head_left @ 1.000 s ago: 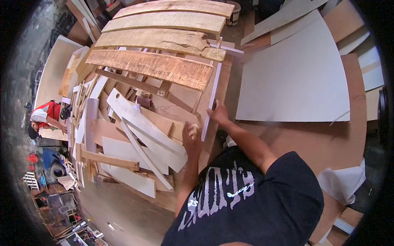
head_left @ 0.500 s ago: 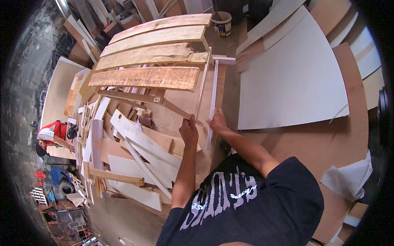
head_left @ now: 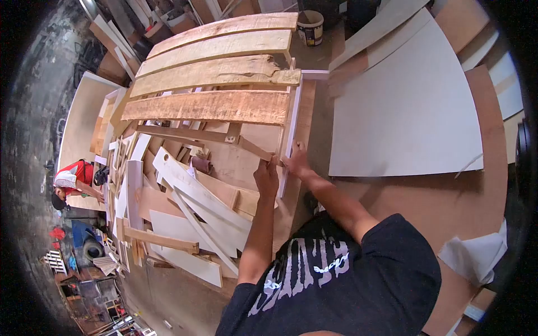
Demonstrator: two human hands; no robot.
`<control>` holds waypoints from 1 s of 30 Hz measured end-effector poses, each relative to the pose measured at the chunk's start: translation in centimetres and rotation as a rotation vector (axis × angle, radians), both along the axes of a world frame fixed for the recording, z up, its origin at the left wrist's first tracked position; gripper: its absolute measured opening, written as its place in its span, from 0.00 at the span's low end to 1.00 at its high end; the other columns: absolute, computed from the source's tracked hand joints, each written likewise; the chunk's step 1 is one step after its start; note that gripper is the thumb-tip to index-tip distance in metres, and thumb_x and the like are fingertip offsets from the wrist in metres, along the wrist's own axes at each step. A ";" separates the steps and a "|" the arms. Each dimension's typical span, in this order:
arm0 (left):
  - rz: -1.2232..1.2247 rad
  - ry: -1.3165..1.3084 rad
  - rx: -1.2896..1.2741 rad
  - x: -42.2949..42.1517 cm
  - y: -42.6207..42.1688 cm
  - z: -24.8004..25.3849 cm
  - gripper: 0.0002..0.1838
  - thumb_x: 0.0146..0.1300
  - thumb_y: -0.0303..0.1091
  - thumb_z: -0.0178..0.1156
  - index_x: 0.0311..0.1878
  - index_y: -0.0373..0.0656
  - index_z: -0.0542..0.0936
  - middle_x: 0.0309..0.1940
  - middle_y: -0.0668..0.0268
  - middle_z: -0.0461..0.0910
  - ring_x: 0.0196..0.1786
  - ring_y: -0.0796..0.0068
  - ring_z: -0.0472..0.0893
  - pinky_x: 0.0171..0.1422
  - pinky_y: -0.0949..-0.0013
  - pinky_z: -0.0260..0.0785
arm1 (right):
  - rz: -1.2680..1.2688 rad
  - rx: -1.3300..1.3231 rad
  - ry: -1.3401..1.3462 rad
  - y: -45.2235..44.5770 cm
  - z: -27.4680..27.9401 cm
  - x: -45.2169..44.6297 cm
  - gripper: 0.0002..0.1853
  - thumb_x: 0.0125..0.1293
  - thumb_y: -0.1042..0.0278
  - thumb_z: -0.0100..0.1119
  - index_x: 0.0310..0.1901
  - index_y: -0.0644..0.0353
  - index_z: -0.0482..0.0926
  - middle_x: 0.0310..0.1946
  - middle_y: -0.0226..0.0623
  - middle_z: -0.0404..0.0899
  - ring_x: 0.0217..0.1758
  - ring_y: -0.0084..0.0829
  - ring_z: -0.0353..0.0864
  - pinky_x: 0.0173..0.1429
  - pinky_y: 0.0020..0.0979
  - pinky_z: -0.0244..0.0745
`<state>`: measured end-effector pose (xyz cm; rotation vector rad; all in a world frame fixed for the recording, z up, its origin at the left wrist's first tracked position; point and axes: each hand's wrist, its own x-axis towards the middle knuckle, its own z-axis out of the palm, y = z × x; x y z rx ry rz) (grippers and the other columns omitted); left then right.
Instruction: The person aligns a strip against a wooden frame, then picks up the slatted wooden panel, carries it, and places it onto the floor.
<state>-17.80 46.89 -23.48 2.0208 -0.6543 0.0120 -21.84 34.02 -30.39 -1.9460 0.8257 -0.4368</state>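
Observation:
A slatted wooden frame with rough planks across it stands over the bench in front of me. My left hand is closed on the near corner of this frame, where its rails meet. Just to the right, my right hand grips a long white strip that lies along the frame's right side. The two hands are nearly touching. Beneath and left of the frame are white offcuts and a small brown roll.
A large white panel lies on a brown sheet at the right. Behind the frame stands a bucket. A person in red and white bends over boards at the far left. A crumpled white sheet is at lower right.
My left hand has moved up from above the offcuts and taken hold of the frame's near corner. The white strip now sits closer against the frame than half a second ago.

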 end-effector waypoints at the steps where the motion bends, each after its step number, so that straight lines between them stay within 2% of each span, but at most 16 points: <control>1: -0.017 0.045 0.027 0.1 0.0 0.2 0.20 0.73 0.48 0.51 0.49 0.40 0.80 0.27 0.59 0.81 0.30 0.68 0.82 0.37 0.64 0.74 | 0.002 0.001 0.001 0.0 0.1 -0.1 0.35 0.48 0.63 0.68 0.58 0.70 0.67 0.51 0.57 0.68 0.56 0.55 0.71 0.60 0.44 0.71; 5: -0.008 0.101 0.056 -0.7 0.4 1.3 0.20 0.73 0.49 0.50 0.51 0.41 0.79 0.31 0.56 0.82 0.36 0.66 0.84 0.41 0.62 0.75 | -0.022 -0.080 -0.008 0.5 -0.2 -0.1 0.36 0.50 0.62 0.66 0.61 0.69 0.67 0.51 0.55 0.68 0.55 0.54 0.71 0.60 0.44 0.71; 7: -0.027 0.120 0.085 -1.2 0.4 2.6 0.15 0.71 0.37 0.55 0.53 0.36 0.78 0.43 0.51 0.83 0.45 0.55 0.85 0.50 0.59 0.77 | -0.035 -0.070 -0.019 0.5 -0.3 -0.1 0.37 0.50 0.61 0.66 0.62 0.68 0.66 0.51 0.55 0.69 0.55 0.53 0.71 0.60 0.44 0.71; 11: -0.087 0.200 0.113 -1.7 1.2 3.5 0.18 0.70 0.36 0.57 0.57 0.35 0.76 0.47 0.50 0.83 0.50 0.57 0.84 0.54 0.60 0.77 | 0.001 -0.058 0.128 0.1 0.0 -0.2 0.38 0.51 0.58 0.66 0.63 0.67 0.66 0.52 0.55 0.70 0.57 0.54 0.71 0.62 0.43 0.71; 14: -0.078 0.096 -0.024 -3.4 3.2 2.5 0.20 0.69 0.36 0.58 0.59 0.34 0.74 0.51 0.50 0.81 0.54 0.57 0.82 0.56 0.60 0.76 | 0.059 -0.094 0.198 -0.7 -1.2 -0.3 0.39 0.54 0.53 0.66 0.63 0.67 0.66 0.54 0.56 0.70 0.59 0.54 0.71 0.63 0.43 0.70; 16: -0.043 0.211 -0.049 -5.7 5.5 2.4 0.20 0.69 0.36 0.58 0.59 0.35 0.74 0.53 0.51 0.80 0.57 0.61 0.80 0.58 0.61 0.75 | 0.094 -0.115 0.235 -0.8 -1.9 -1.1 0.39 0.56 0.51 0.66 0.64 0.67 0.67 0.56 0.57 0.70 0.61 0.53 0.71 0.63 0.42 0.70; 17: -0.034 0.216 -0.051 -6.9 6.8 2.3 0.20 0.69 0.36 0.58 0.59 0.35 0.74 0.53 0.51 0.80 0.57 0.61 0.80 0.58 0.61 0.75 | 0.072 -0.077 0.217 -0.9 -2.2 -1.3 0.38 0.58 0.49 0.65 0.63 0.67 0.68 0.57 0.57 0.71 0.61 0.51 0.72 0.64 0.42 0.70; 19: -0.029 0.385 -0.020 -9.3 8.7 2.0 0.18 0.69 0.35 0.58 0.58 0.35 0.75 0.50 0.54 0.82 0.54 0.63 0.82 0.57 0.63 0.74 | 0.054 -0.046 0.207 -1.2 -2.3 -2.1 0.37 0.59 0.47 0.64 0.63 0.67 0.69 0.58 0.56 0.72 0.61 0.50 0.73 0.64 0.41 0.69; 22: -0.017 0.337 0.061 -11.6 11.4 1.0 0.18 0.69 0.34 0.59 0.57 0.35 0.76 0.48 0.55 0.83 0.52 0.66 0.82 0.55 0.66 0.74 | -0.009 -0.010 0.191 -1.8 -2.1 -3.4 0.33 0.62 0.50 0.62 0.61 0.66 0.71 0.54 0.53 0.77 0.59 0.49 0.76 0.64 0.42 0.69; 24: 0.028 0.412 0.008 -12.3 12.3 0.6 0.17 0.68 0.34 0.59 0.56 0.35 0.76 0.46 0.57 0.83 0.51 0.67 0.83 0.55 0.67 0.74 | -0.026 -0.072 0.211 -2.0 -2.1 -4.5 0.29 0.64 0.53 0.61 0.61 0.65 0.72 0.46 0.45 0.82 0.48 0.42 0.83 0.54 0.39 0.77; 25: 0.068 0.474 -0.032 -12.6 12.8 0.5 0.16 0.68 0.34 0.59 0.55 0.35 0.77 0.45 0.58 0.84 0.50 0.68 0.83 0.54 0.67 0.74 | -0.026 -0.077 0.222 -2.1 -2.3 -5.1 0.29 0.64 0.53 0.61 0.61 0.65 0.72 0.46 0.45 0.82 0.48 0.42 0.83 0.54 0.39 0.77; 27: 0.068 0.463 -0.040 -12.8 13.1 0.5 0.16 0.68 0.34 0.59 0.55 0.35 0.77 0.45 0.58 0.84 0.50 0.69 0.83 0.54 0.67 0.74 | -0.064 0.192 0.015 -2.6 -2.1 -6.5 0.26 0.65 0.58 0.60 0.61 0.63 0.73 0.40 0.38 0.83 0.39 0.31 0.85 0.39 0.33 0.81; 28: 0.068 0.442 -0.046 -12.8 12.9 0.5 0.16 0.68 0.34 0.59 0.55 0.35 0.77 0.44 0.57 0.84 0.50 0.69 0.82 0.54 0.67 0.74 | -0.077 0.183 0.025 -2.8 -1.9 -7.1 0.26 0.65 0.58 0.60 0.61 0.63 0.73 0.40 0.38 0.83 0.39 0.31 0.85 0.39 0.33 0.81; 30: 0.056 0.431 -0.059 -12.7 12.2 -0.1 0.16 0.68 0.33 0.59 0.55 0.35 0.77 0.44 0.57 0.84 0.50 0.69 0.82 0.54 0.68 0.75 | -0.193 0.370 -0.035 -3.8 -1.4 -8.2 0.24 0.65 0.61 0.61 0.60 0.62 0.74 0.38 0.35 0.82 0.34 0.23 0.83 0.30 0.27 0.78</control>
